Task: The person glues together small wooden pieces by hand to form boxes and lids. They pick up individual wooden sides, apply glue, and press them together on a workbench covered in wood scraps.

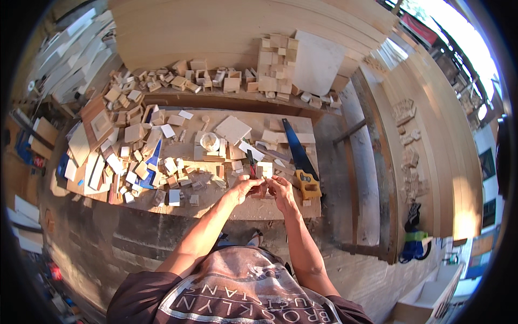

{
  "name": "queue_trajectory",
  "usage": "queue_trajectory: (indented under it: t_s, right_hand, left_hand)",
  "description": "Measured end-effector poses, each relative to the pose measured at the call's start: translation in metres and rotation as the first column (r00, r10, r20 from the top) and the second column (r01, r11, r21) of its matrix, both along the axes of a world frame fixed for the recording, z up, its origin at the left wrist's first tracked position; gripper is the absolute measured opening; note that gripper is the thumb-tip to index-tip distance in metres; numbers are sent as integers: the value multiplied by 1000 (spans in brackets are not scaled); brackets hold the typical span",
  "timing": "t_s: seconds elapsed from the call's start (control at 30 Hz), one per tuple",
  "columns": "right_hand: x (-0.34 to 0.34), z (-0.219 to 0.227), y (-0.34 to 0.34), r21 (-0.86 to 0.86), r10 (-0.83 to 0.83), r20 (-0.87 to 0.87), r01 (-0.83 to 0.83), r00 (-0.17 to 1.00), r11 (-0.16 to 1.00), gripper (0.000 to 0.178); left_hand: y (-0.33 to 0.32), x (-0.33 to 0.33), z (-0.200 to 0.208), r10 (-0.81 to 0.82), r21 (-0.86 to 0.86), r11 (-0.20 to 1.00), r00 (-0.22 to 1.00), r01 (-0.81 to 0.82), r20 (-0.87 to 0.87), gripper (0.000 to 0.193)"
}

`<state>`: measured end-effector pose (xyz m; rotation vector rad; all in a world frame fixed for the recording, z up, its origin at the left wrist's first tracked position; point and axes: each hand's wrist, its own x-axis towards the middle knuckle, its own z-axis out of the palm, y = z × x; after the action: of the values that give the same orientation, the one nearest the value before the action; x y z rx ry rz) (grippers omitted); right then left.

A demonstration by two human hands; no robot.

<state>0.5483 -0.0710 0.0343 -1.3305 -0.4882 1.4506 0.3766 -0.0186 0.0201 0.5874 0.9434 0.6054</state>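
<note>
My left hand (pixel 245 187) and my right hand (pixel 281 191) meet over the front of the workbench, fingers closed and fingertips close together. What they pinch is too small to make out. Just beyond the fingertips is a small pale wooden block (pixel 265 170). A slim tool with red and dark parts (pixel 251 161) stands out beside my left fingers; I cannot tell whether that hand touches it. To the right of my right hand lies a handsaw (pixel 307 182) with a yellow handle and a dark blue blade. A clear round container (pixel 210 142) sits farther back.
Loose wooden blocks and offcuts (pixel 141 170) crowd the left of the workbench (pixel 226 209). Behind it, a shelf (pixel 216 96) carries more blocks and small wooden boxes. Large boards (pixel 216 32) lean at the back. A long frame (pixel 377 178) stands on the right.
</note>
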Motion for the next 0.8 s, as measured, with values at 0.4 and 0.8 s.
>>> queue_trajectory:
  t_s: [0.4, 0.8]
  right_hand:
    - [40, 2, 175, 153, -40, 148, 17, 988, 988, 13]
    - [42, -37, 331, 52, 79, 240, -94, 968, 994, 20]
  left_hand:
    - [78, -10, 5, 151, 382, 920, 826, 83, -542, 39]
    - [74, -29, 13, 245, 619, 739, 749, 266, -615, 31]
